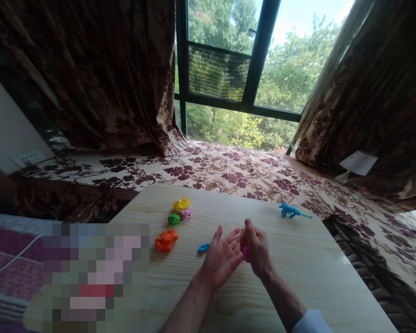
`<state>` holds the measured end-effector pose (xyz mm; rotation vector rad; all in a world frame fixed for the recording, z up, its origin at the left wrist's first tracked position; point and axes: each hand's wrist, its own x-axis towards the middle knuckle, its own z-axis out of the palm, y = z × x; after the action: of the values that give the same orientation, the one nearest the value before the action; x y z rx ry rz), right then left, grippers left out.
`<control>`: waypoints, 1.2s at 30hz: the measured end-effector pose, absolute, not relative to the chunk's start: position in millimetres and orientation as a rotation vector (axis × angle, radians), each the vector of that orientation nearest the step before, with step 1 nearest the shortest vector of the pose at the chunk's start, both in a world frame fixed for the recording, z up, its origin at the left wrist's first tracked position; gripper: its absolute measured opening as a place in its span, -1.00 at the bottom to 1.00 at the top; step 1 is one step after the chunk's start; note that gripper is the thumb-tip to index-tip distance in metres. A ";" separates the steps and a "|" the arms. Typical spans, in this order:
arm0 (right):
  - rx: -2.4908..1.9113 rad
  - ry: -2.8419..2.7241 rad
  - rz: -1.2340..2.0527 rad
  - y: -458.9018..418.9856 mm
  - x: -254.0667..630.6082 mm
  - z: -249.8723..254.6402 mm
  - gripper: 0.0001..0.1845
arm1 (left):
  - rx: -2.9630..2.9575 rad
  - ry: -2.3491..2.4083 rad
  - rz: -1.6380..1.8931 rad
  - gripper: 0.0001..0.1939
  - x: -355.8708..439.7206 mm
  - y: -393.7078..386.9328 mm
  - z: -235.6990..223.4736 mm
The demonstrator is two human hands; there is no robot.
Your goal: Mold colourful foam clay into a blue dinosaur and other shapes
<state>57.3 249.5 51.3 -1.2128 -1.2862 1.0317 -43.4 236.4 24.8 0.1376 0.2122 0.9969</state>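
My left hand (pixel 223 257) is open above the table, palm up, with the fingers stretched toward my other hand. Close beside it, my right hand (pixel 256 247) is closed around a small magenta lump (pixel 246 254) that looks like modelling clay. Most of that lump is hidden by the fingers. On the table just left of my left hand lies a small blue ring-like piece (pixel 204 248). A blue four-legged animal figure (pixel 291 211) with a long thin tail stands at the far right of the table.
On the pale wooden table (pixel 298 282), an orange lump (pixel 166 241), a green ball (pixel 174 219), a pink piece (pixel 186 213) and a yellow stringy piece (pixel 181 204) sit at the left. A pixelated patch covers the near left. Behind is a floral-covered window ledge (pixel 225 169).
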 end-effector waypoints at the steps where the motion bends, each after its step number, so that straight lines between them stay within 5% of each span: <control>1: -1.221 -1.300 1.015 250.2 57.1 51.7 -0.47 | 0.130 0.228 0.992 -0.48 -43.0 235.9 25.3; 8: -1.164 -1.662 0.934 243.2 60.0 59.2 -0.82 | 0.062 0.300 1.066 -0.72 -46.1 239.7 19.4; 12: -1.166 -1.794 0.684 240.4 69.1 61.2 -0.76 | 0.018 0.371 1.171 -0.92 -49.3 246.2 10.6; 18: -1.194 -1.770 0.563 242.0 81.8 65.2 -0.78 | 0.043 0.426 1.211 -0.59 -47.5 244.3 5.4; 28: -1.041 -1.987 0.431 227.2 63.2 66.0 -0.79 | 0.108 0.349 1.070 -0.64 -45.8 238.7 17.8; 33: -1.061 -1.943 0.584 233.1 62.6 58.1 -0.91 | 0.154 0.123 0.913 -0.44 -46.6 227.1 35.0; 36: -1.101 -1.835 0.665 237.6 65.3 52.1 -0.77 | 0.167 0.063 0.900 -0.42 -46.1 225.7 36.2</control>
<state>65.3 237.6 52.1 -1.1009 -1.8347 0.6648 -46.1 225.7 36.2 0.1665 0.0628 0.9004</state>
